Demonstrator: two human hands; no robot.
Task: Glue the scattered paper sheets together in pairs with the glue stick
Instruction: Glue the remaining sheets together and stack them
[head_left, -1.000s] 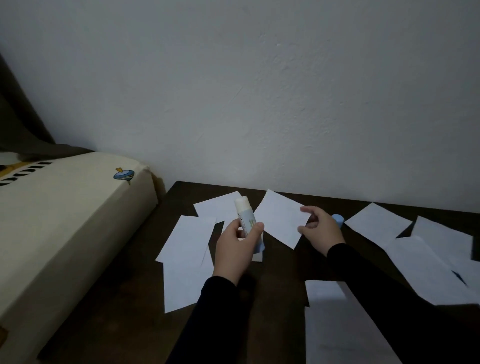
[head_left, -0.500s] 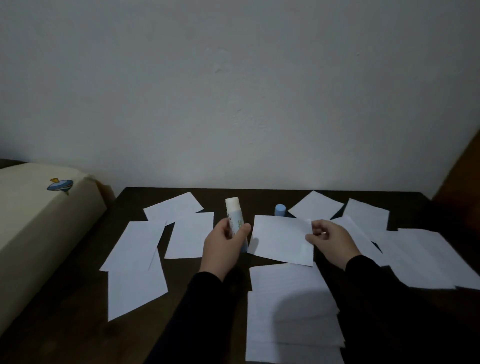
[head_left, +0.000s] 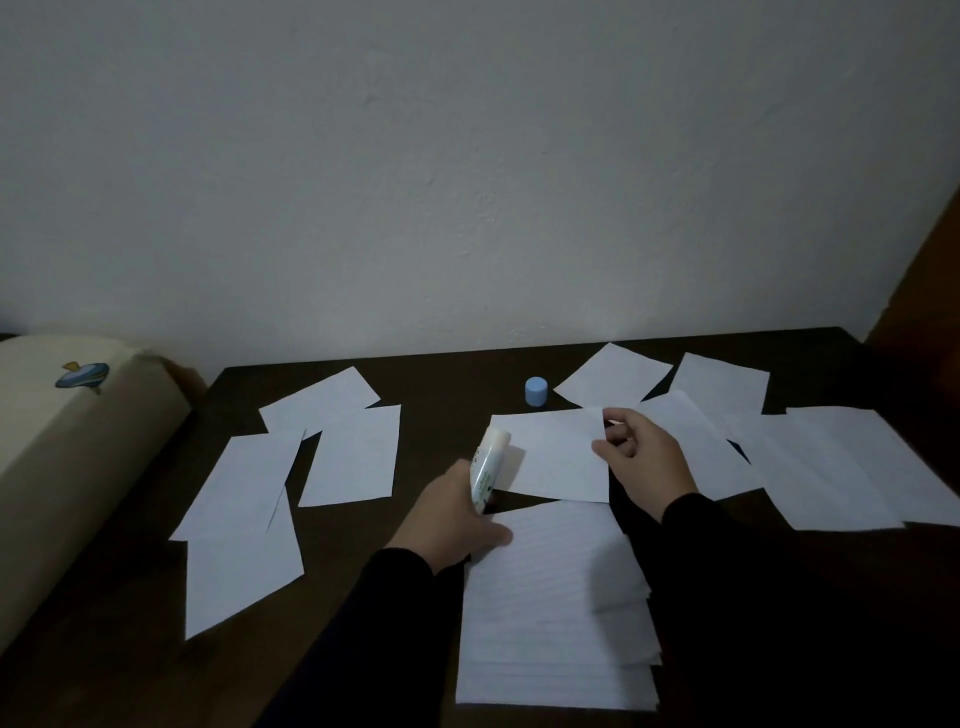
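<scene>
Head view: left hand (head_left: 457, 512) grips uncapped glue stick (head_left: 487, 467), right hand (head_left: 641, 457) pinches sheet (head_left: 550, 457) corner. Risk: sheet skids or creases under the stroke; glue smears tabletop (head_left: 441, 395).

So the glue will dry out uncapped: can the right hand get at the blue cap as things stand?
Probably yes. The blue cap stands alone on bare table beyond the right hand, nothing between, but that hand is pinching a paper sheet and must let go first.
</scene>
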